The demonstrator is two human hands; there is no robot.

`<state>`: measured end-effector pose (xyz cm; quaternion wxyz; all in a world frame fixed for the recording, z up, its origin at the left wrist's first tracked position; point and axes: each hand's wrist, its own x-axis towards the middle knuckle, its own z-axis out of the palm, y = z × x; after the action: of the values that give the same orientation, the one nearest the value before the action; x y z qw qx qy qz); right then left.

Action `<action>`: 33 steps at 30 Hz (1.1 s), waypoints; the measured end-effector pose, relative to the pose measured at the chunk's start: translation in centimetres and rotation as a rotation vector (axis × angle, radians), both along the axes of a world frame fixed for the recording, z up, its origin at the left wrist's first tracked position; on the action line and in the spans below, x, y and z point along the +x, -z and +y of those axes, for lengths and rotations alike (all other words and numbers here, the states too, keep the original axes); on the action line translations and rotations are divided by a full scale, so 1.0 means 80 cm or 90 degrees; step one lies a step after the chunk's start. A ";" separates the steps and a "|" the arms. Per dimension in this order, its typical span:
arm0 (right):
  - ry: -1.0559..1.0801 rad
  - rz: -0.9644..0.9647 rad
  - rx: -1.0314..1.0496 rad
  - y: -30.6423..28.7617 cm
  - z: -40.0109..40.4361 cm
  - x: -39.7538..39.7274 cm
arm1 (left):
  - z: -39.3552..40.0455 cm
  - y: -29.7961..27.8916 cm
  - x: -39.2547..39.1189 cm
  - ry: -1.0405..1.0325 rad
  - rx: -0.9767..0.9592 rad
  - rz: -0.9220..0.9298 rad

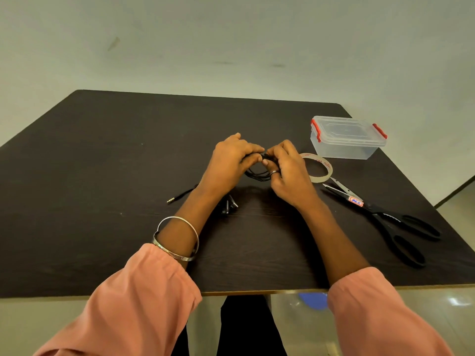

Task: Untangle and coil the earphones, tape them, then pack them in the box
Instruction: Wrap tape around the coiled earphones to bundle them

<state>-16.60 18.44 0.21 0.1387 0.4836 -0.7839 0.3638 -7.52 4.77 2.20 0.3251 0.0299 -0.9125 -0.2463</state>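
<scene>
Black earphones (pixel 258 173) sit between both hands above the middle of the dark table (pixel 102 163), their cord wound into several loops. The left hand (pixel 228 160) curls round the left side of the coil, fingers and thumb pinching it at the top. The right hand (pixel 288 170) pinches the same spot from the right, a ring on one finger. The jack (pixel 171 200) lies on the table to the left of the left wrist, and the earbuds (pixel 229 205) rest just beside that forearm. A tape roll (pixel 321 168) lies flat just right of the right hand. The box (pixel 347 137), clear with red clips and its lid on, stands farther right. Scissors (pixel 380 214) lie near the right edge, blades pointing toward the tape. A bangle (pixel 177 237) circles the left forearm above a pink sleeve (pixel 123 299).
</scene>
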 end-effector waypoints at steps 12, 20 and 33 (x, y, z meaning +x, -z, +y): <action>-0.012 0.017 0.064 -0.010 0.008 -0.004 | -0.006 0.012 -0.012 0.012 -0.039 -0.135; -0.047 0.068 -0.008 -0.012 0.008 0.002 | 0.001 -0.003 0.000 0.056 0.298 -0.174; -0.046 0.162 -0.057 -0.009 0.009 0.000 | 0.002 -0.006 0.005 0.052 0.531 -0.131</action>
<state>-16.63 19.19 0.93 0.2449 0.5472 -0.7250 0.3391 -7.09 4.90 2.69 0.1829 0.1473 -0.7626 -0.6027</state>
